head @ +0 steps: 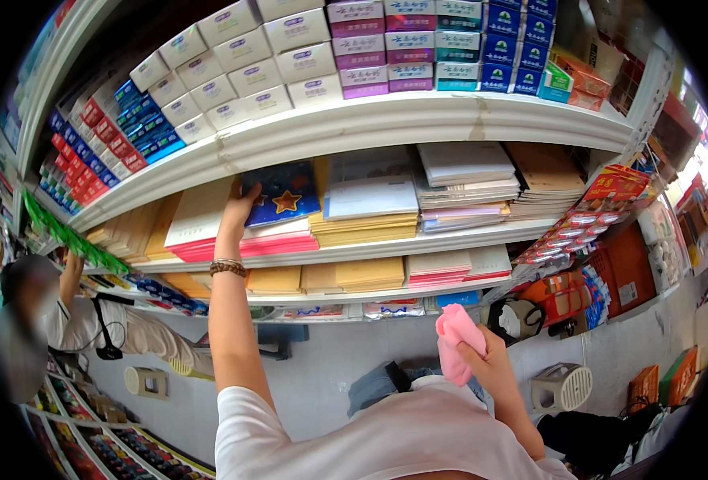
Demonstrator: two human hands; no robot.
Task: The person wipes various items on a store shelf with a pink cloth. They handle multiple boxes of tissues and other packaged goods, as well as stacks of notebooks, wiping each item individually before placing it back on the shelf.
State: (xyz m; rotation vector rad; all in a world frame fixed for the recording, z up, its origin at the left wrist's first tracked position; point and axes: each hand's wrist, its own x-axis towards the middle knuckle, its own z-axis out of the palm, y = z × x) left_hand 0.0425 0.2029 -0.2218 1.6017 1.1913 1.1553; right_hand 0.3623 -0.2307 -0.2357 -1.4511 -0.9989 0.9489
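Note:
My left hand [247, 201] reaches onto the middle shelf and grips the left edge of a dark blue booklet [288, 195] with gold-edged stars on its cover. Under the booklet lies a stack of white and pink-red paper pads [282, 238]. To its right are yellow-brown envelopes [363, 231] with white booklets [370, 198] on top. My right hand [486, 357] holds a bunched pink cloth [457, 345] in front of my body, away from the shelf.
Toothpaste boxes [306, 60] fill the shelf above, and more envelopes [369, 273] lie below. Red blister cards [582, 216] hang at the right end. Another person [89, 324] stands at the left. Plastic stools [561, 387] and bags [516, 318] are on the floor.

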